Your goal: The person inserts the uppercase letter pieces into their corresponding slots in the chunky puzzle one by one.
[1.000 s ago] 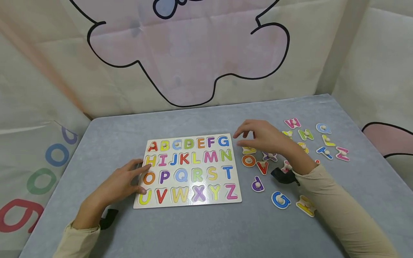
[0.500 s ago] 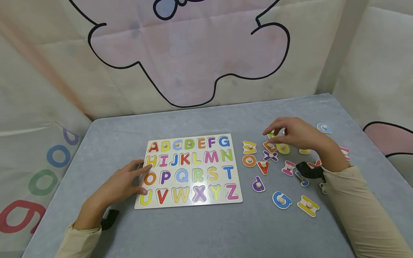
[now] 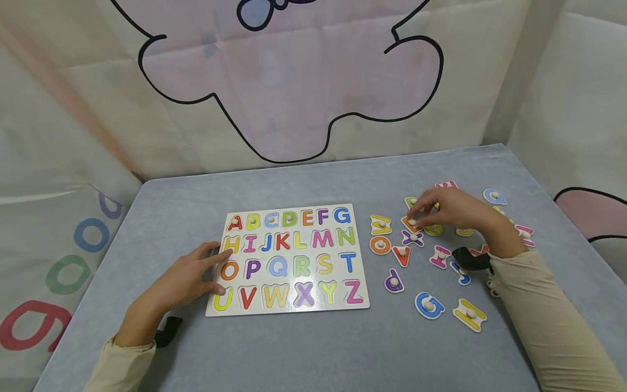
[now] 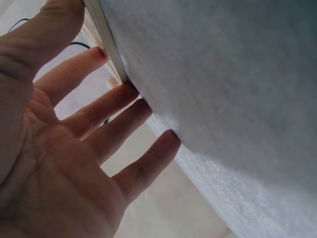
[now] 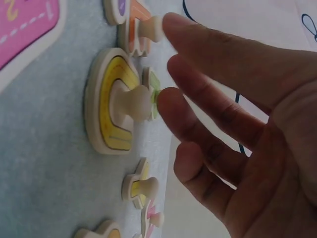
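A white alphabet puzzle board (image 3: 289, 296) lies on the table, with knobbed pieces sitting in its A, B, C and D places. My left hand (image 3: 181, 283) rests along the board's left edge, thumb and index finger over the rim. In the left wrist view its fingers (image 4: 158, 153) are spread out, reaching past the board's edge. My right hand (image 3: 453, 209) hovers over the loose letters at the right. Its thumb is beside the knob of an orange letter piece (image 5: 134, 25), the other fingers apart from that knob. Below it in the right wrist view is a yellow letter piece (image 5: 104, 106).
Loose knobbed letters spread right of the board: an orange O (image 3: 380, 245), red V (image 3: 401, 256), purple X-shaped piece (image 3: 412, 238), blue G (image 3: 429, 305) and yellow H-shaped piece (image 3: 469, 314), among several others. A drawn-on curtain (image 3: 274, 81) hangs behind the table.
My right hand has moved right from beside the board to the loose pieces, then lowered towards the orange piece. The left hand stays at the board's edge.
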The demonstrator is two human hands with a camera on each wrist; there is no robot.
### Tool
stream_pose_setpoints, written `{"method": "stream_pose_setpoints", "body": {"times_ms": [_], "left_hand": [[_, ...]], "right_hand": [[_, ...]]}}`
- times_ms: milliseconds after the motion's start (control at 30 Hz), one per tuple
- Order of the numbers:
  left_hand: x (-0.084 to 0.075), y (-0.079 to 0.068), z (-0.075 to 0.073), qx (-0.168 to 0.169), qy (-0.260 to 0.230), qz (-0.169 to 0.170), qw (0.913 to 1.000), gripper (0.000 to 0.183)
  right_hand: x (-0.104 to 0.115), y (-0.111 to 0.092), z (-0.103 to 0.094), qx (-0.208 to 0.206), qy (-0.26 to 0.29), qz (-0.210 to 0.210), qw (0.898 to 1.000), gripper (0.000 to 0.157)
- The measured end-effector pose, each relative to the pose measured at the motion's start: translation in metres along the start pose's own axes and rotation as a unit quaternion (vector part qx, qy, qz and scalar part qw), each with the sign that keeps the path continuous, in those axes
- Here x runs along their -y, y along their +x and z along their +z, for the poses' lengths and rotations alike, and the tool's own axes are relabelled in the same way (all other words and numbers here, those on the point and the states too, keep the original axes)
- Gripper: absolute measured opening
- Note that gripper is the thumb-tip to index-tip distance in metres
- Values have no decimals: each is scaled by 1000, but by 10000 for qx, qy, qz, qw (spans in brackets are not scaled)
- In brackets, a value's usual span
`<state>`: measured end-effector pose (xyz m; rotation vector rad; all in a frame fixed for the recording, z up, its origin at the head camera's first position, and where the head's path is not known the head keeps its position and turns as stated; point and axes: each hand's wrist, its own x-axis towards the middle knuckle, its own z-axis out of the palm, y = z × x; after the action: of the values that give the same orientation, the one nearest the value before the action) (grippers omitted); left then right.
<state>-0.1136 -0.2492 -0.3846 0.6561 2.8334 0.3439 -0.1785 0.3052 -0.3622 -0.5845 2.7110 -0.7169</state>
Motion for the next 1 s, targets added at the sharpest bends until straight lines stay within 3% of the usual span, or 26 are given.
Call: {"method": "stream_pose_setpoints", "body": {"times_ms": [500, 1000], "left_hand": [[0, 1, 1, 31, -37, -108, 9999, 80], [0, 1, 1, 95, -181, -157, 9997, 81]], "right_hand": [[-1, 7, 8, 185, -51, 137, 9997, 19], [3, 5, 5, -129, 63, 362, 9992, 21]]}}
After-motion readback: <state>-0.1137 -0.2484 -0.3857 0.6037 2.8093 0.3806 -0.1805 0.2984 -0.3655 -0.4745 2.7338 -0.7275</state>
